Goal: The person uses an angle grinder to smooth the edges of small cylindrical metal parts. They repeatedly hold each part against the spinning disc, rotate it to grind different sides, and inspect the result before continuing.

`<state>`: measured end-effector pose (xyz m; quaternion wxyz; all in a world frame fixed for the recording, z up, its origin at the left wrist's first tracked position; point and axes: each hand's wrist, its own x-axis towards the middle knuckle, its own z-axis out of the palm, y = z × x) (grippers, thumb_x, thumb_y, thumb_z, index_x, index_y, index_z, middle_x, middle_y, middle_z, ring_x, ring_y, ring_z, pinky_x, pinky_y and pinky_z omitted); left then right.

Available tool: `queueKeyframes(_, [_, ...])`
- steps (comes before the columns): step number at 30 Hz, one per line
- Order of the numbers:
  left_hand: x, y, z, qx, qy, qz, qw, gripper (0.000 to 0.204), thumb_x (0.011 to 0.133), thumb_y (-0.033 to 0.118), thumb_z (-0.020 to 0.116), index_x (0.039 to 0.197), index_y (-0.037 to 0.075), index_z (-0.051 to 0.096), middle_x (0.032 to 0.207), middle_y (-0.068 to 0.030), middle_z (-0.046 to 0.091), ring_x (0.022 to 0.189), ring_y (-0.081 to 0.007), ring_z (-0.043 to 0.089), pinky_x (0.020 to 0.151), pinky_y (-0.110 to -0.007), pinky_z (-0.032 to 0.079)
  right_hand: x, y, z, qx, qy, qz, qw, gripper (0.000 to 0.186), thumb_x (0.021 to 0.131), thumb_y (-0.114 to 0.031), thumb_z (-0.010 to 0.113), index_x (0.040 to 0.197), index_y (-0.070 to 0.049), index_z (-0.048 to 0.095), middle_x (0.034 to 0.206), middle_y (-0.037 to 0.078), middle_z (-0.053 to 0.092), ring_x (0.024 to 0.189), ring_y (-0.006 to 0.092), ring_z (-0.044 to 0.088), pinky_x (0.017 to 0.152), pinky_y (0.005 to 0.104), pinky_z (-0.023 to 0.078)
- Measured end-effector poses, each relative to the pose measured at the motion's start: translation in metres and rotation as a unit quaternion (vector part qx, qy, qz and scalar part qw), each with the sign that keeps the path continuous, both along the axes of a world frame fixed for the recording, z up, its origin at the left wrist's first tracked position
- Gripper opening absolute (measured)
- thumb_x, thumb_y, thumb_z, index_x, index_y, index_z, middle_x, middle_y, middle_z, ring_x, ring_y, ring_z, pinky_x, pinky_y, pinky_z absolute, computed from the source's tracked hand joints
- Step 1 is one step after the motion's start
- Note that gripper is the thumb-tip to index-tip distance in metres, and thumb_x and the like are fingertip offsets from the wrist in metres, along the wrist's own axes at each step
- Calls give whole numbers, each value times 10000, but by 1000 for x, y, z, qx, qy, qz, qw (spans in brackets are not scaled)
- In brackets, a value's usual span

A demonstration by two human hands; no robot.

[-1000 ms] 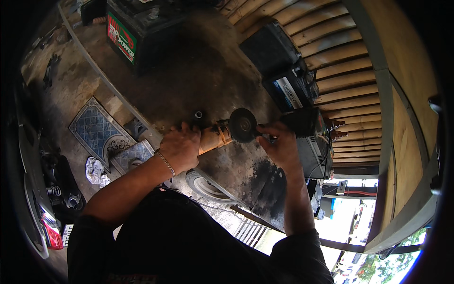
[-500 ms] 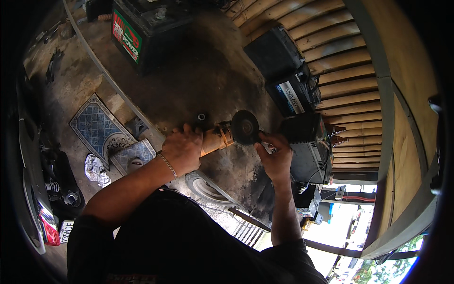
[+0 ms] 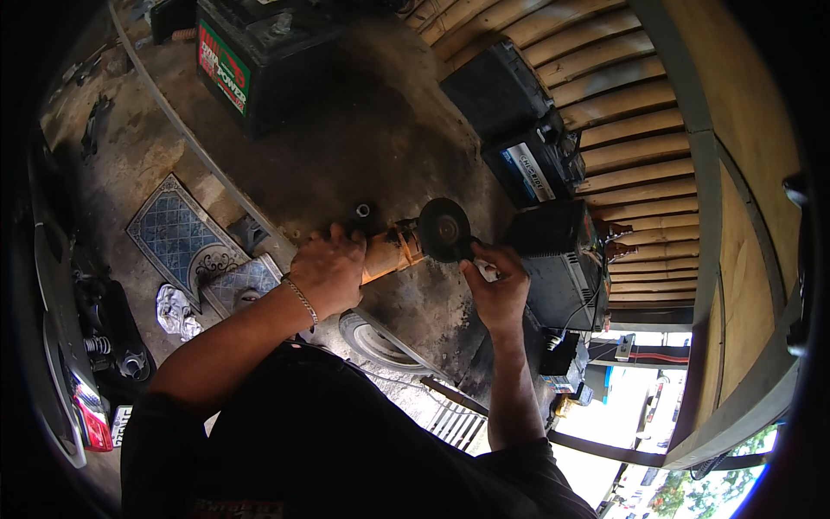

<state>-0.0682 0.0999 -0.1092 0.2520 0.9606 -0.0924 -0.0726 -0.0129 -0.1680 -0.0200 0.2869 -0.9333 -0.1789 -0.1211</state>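
My left hand point(image 3: 330, 270), with a chain bracelet at its wrist, is wrapped round the orange body of an angle grinder point(image 3: 387, 256). A dark round disc point(image 3: 443, 230) faces up at the grinder's head. At the right edge of the disc is my right hand point(image 3: 499, 290), its thumb and fingers closed in a pinch. What they grip is mostly hidden; something small and dark shows at the fingertips, with a pale patch by the palm. Beyond the grinder, a small metal ring-shaped piece point(image 3: 362, 210) lies on the dark, stained worktop point(image 3: 346, 164).
Black batteries point(image 3: 525, 169) and a grey-black box with vents point(image 3: 559, 281) line the right side by a bamboo slat wall point(image 3: 640, 156). A large battery point(image 3: 259, 69) stands at the far left. Below the worktop edge are a patterned mat point(image 3: 173, 229), a wheel point(image 3: 380, 344) and a motorcycle point(image 3: 104, 346).
The whole view has shifted slightly. Both hands keep nearly the same hold, and the disc and grinder stay in about the same position between them.
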Motion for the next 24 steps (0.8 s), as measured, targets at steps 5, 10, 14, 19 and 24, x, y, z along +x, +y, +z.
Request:
queueKeyframes(5, [0, 1, 3, -2, 4, -1, 1000, 679, 764, 215, 827, 1344, -41, 582, 1215, -250, 639, 1061, -418, 692, 888, -456, 605, 0, -1, 10, -45, 11, -1, 999, 318, 777, -47, 877, 1089, -59, 818, 1029, 121, 772, 873, 230, 739, 747, 322, 562])
queueKeyframes(10, [-1, 1, 5, 2, 6, 1, 1000, 664, 767, 205, 821, 1339, -38, 586, 1212, -247, 641, 1059, -418, 694, 880, -453, 611, 1, 1, 23, -54, 19, 41, 997, 303, 783, -25, 857, 1082, -48, 814, 1040, 131, 772, 928, 259, 759, 810, 341, 591])
queueKeyframes(14, [0, 0, 4, 8, 14, 0, 1000, 638, 769, 199, 820, 1315, -39, 592, 1210, -244, 641, 1059, -416, 696, 878, -455, 611, 4, 0, 32, -80, 40, 49, 995, 296, 783, -14, 847, 1075, -49, 813, 1044, 136, 773, 957, 280, 766, 850, 360, 603])
queueKeyframes(19, [0, -1, 1, 22, 7, 9, 1000, 712, 734, 312, 873, 1279, -48, 590, 1161, -200, 701, 1162, -337, 646, 967, -455, 537, 13, -2, 35, -96, 42, 70, 992, 287, 786, -22, 842, 1069, -65, 815, 1031, 138, 767, 954, 297, 762, 850, 368, 601])
queueKeyframes(24, [-1, 0, 2, -6, -2, 7, 1000, 608, 760, 194, 824, 1281, -32, 607, 1213, -250, 640, 1049, -412, 695, 891, -463, 602, 19, -3, 40, -118, 50, 84, 988, 283, 787, -34, 840, 1066, -73, 815, 1023, 135, 758, 951, 298, 756, 854, 369, 595])
